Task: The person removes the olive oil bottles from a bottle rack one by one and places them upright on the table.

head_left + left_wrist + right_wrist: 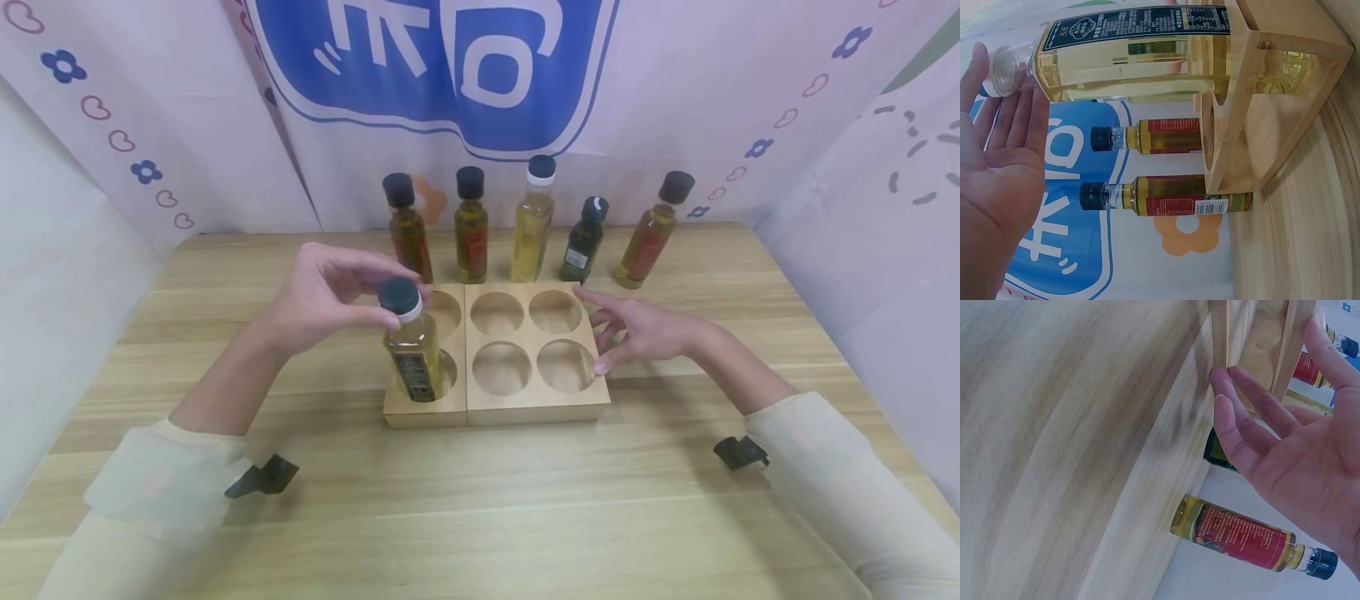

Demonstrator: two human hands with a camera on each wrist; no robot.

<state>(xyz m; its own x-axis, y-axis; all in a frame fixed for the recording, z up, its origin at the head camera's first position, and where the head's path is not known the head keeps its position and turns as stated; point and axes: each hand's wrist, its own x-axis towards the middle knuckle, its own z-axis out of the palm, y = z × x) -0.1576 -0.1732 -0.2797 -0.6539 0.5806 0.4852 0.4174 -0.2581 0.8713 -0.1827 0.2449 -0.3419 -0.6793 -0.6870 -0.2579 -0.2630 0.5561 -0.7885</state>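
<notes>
My left hand (318, 292) holds a bottle of pale yellow oil (417, 362) by its neck and dark green cap, thumb on the near side. The bottle stands in the front left hole of a wooden bottle rack (536, 332). In the left wrist view, the bottle's lower end shows through the rack's open side. My right hand (648, 329) grips the rack's right end, index finger at the back corner and thumb nearer the front. In the right wrist view, its other fingers (1244, 428) bend against the rack's end.
Behind the rack stand two red-labelled oil bottles (472, 237), a taller pale oil bottle (531, 229) and a small dark bottle (582, 246). Another red-labelled bottle (648, 242) is farther right. A printed cloth (675, 92) hangs beyond the wooden table (465, 517).
</notes>
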